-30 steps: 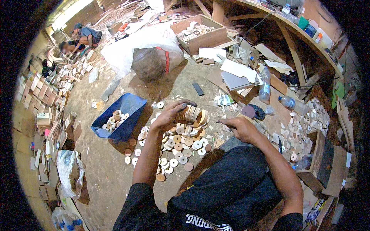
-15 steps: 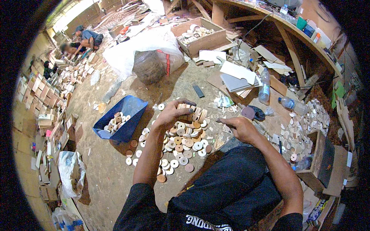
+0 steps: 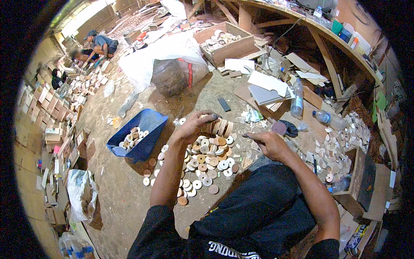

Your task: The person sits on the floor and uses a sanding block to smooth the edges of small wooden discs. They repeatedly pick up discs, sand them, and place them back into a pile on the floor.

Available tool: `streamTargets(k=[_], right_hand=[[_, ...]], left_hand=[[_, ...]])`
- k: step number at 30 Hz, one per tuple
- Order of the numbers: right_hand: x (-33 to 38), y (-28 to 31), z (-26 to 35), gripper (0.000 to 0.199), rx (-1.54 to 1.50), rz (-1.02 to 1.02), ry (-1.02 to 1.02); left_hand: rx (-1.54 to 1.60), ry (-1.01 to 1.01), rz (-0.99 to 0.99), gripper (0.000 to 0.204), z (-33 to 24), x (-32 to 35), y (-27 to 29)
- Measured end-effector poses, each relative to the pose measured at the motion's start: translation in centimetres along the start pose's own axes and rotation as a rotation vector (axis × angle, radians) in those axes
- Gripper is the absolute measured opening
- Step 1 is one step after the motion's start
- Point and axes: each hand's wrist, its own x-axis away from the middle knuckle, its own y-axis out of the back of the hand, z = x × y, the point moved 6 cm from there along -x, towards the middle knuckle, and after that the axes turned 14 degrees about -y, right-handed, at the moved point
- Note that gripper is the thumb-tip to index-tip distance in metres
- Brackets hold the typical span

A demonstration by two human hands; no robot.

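My left hand is closed round a row of small round wooden discs, which stand face to face and stick out to the right of the fingers. My right hand is a short way to the right, apart from the row. Its fingers are curled and the thumb and forefinger side points left; anything pinched there is too small to make out. Below both hands lies a loose heap of discs with centre holes, white, tan and brown. A blue scoop-shaped container holds more discs, left of my left forearm.
A large pale sack lies beyond the hands, with a wooden box of pieces behind it. Boards and plastic bottles lie to the right. Scrap pieces cover the right floor. Two people crouch at far left.
The discs in my left hand sit in a more even row than before. The whole view has shifted slightly; both hands stay in nearly the same place.
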Motion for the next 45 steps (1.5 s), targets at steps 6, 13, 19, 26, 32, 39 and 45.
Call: streamTargets(k=[6,13,19,26,32,39,45], right_hand=[[0.1,0.1,0.1,0.044,0.005,0.047,-0.044],[0.2,0.2,0.2,0.041,0.014,0.052,-0.057],[0.3,0.5,0.4,0.04,-0.026,0.018,-0.026],[0.3,0.5,0.5,0.041,-0.025,0.041,-0.065],[0.3,0.4,0.4,0.04,-0.055,0.06,-0.112],[0.3,0.3,0.4,0.042,-0.068,0.062,-0.105],[0.4,0.2,0.1,0.042,-0.063,0.081,-0.118]], left_hand=[[-0.099,0.0,-0.004,0.029,-0.4,-0.1,0.0],[-0.137,0.003,0.004,0.032,-0.7,-0.4,0.2],[-0.157,-0.045,-0.004,0.032,-0.8,-0.4,0.2],[-0.145,-0.012,0.003,0.03,-1.2,-0.3,0.0],[-0.171,-0.033,0.019,0.029,-1.5,-0.1,-0.2],[-0.187,-0.063,0.072,0.03,-1.1,-0.3,0.1],[-0.325,-0.056,0.079,0.031,-1.7,-0.2,-0.8]])
